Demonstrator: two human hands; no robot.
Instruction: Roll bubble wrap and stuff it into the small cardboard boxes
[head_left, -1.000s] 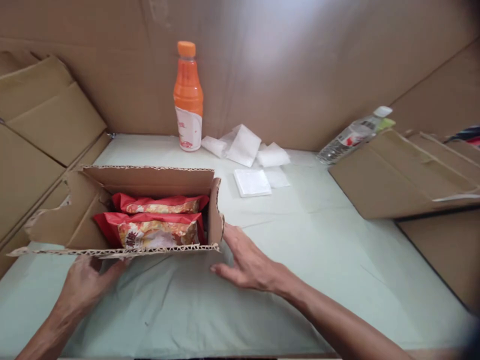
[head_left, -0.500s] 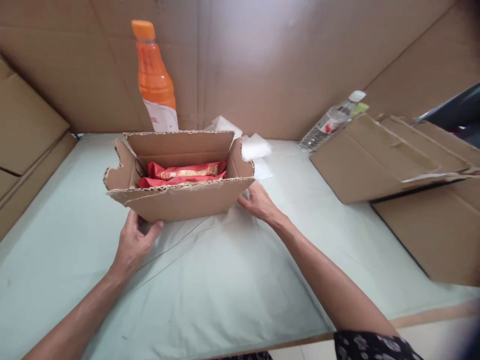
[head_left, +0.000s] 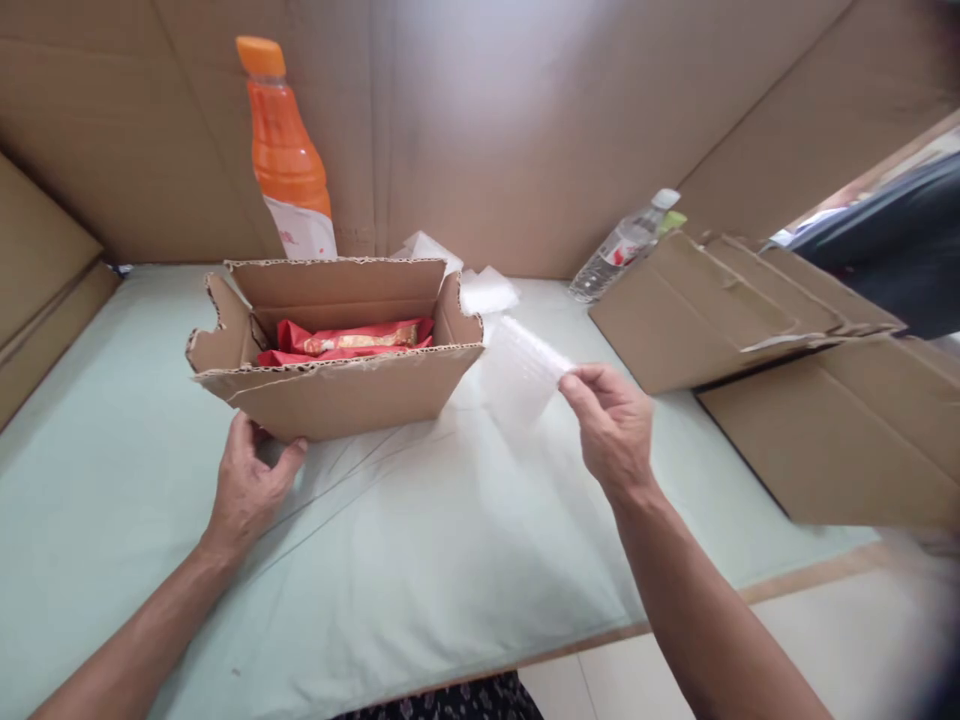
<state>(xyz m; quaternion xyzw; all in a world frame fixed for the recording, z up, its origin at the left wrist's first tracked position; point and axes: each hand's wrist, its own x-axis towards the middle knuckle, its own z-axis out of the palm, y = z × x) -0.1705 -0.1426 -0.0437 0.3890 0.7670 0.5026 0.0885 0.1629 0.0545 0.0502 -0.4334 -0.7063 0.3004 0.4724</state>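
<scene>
Left hand: fingers and thumb clamped on the lower front edge of the cardboard box, near its left corner. The box sits open on the desk, left of centre, with its flaps torn ragged.

Inside are red snack packets, lying flat. Their print is too small to read.

Behind the box stands an orange drink bottle. Its white label has red marks that are not legible.

Right of the box, a clear bubble-wrap sheet is held in the air, apart from the box wall. Right hand: thumb and fingertips pinched together on the sheet's right edge.

Judged a packing step, with the padding in hand. Laying it over the packets would call for a move left over the rim while the left hand holds the box steady.

Far right: a water bottle with an unreadable label, and flattened cardboard.
</scene>
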